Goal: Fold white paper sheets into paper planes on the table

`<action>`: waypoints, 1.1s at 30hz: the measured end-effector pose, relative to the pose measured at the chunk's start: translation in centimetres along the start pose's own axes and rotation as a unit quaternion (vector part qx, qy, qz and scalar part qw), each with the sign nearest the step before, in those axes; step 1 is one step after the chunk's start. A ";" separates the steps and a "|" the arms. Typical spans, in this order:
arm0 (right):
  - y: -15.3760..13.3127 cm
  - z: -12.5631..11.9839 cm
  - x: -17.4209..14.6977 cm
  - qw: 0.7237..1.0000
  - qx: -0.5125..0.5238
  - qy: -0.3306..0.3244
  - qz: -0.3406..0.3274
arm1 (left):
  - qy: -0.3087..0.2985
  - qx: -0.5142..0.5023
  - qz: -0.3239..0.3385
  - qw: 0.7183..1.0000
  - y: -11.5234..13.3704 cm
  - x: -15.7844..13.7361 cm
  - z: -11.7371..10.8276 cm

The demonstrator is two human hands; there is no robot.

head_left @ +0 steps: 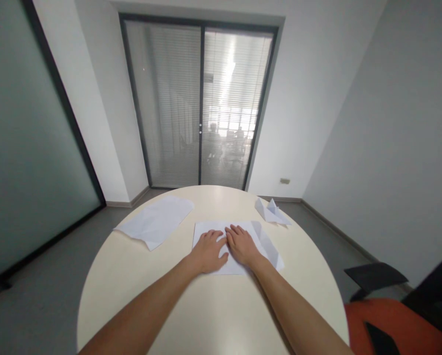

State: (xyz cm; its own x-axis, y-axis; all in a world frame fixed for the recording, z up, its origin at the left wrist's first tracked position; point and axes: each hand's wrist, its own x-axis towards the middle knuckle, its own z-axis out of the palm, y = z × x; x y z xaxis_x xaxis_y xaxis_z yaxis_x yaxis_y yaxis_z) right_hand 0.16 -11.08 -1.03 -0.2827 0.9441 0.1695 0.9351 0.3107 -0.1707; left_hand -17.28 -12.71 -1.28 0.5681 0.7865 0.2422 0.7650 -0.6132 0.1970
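A white sheet of paper (234, 267) lies in the middle of the round table, its right part creased and lifted a little off the surface. My left hand (209, 251) rests on the left half of this sheet, fingers spread and curved slightly. Right beside it, my right hand (242, 245) lies flat on the paper with its fingers stretched forward. The fingertips of both hands nearly meet. Neither hand grips anything. Some of the sheet is hidden under the hands.
On the pale round table (213, 315), a loose, wavy paper sheet (160, 219) lies at the back left. A folded paper shape (272, 213) with raised points stands near the back right edge. An orange chair (394, 320) with black armrests is at the right.
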 end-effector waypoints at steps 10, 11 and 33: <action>2.3 0.7 0.4 0.995 0.010 -0.051 0.087 | -0.042 0.027 -0.143 0.988 -1.5 0.7 1.5; 2.6 0.7 0.4 0.993 0.009 -0.053 0.105 | -0.045 0.029 -0.143 0.988 -1.5 0.6 1.5; -0.2 1.0 0.1 0.999 0.032 -0.022 0.023 | -0.025 0.050 -0.162 0.985 -1.7 0.8 1.9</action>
State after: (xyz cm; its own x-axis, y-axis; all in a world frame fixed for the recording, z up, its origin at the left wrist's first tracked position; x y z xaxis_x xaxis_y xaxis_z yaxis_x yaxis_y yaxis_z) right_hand -0.28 -10.99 -1.93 -0.2499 0.9612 0.1168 0.9324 0.2714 -0.2386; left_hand -17.55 -10.92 -3.20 0.3016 0.9439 0.1343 0.9333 -0.3211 0.1606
